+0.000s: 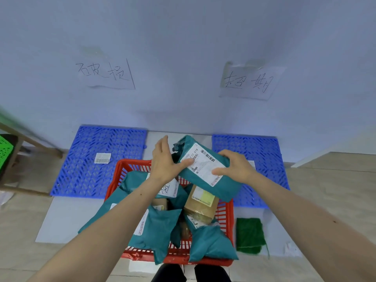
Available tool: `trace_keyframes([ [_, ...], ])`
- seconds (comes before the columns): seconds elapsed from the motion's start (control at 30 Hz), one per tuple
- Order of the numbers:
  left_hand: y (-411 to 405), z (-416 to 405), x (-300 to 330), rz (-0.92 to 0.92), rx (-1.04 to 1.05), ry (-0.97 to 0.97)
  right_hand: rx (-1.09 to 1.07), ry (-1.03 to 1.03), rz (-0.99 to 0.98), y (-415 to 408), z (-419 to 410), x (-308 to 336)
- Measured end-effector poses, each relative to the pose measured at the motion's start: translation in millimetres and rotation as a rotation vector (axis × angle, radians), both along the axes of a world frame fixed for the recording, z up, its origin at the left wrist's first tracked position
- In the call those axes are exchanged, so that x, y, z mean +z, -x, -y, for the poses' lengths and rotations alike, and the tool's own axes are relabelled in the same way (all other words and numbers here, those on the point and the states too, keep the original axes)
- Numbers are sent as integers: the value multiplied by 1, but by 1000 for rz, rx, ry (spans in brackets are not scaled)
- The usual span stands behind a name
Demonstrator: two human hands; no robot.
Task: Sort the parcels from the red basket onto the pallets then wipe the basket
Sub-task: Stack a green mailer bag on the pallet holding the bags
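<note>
A teal mailer parcel [220, 186] with a white shipping label is held above the red basket [228, 218]. My right hand [236, 169] grips its right edge, thumb on the label. My left hand [165, 159] presses its left end with the thumb on the label and the fingers straight. The parcel's far end looks torn, with dark material showing. Inside the basket lie several more teal mailers [160, 226] and a brown cardboard box [201, 202]. Two blue pallets lie against the wall, the left pallet [87, 176] and the right pallet [262, 151].
A white label [102, 158] lies on the left pallet. Handwritten paper signs hang on the wall above each pallet. A green cloth [250, 235] lies on the floor right of the basket. A wooden frame and a green crate [5, 151] stand at the far left.
</note>
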State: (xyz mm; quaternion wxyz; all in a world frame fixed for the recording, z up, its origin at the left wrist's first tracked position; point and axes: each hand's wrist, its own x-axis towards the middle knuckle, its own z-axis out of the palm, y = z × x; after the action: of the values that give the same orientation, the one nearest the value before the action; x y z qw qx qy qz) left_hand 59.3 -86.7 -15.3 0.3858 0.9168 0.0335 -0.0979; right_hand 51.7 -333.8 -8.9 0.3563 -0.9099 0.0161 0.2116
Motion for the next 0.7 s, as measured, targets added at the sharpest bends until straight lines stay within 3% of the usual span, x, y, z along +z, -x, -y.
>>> trace_keyframes([
  [0.3, -16, 62, 1, -234, -43, 367, -422, -198, 10, -6, 21, 1],
  [0.53, -39, 129, -12, -327, 3, 421, -671, -349, -19, -39, 54, -25],
  [0.7, -81, 180, -36, -413, 105, 519, -725, -369, -36, -78, 84, -51],
])
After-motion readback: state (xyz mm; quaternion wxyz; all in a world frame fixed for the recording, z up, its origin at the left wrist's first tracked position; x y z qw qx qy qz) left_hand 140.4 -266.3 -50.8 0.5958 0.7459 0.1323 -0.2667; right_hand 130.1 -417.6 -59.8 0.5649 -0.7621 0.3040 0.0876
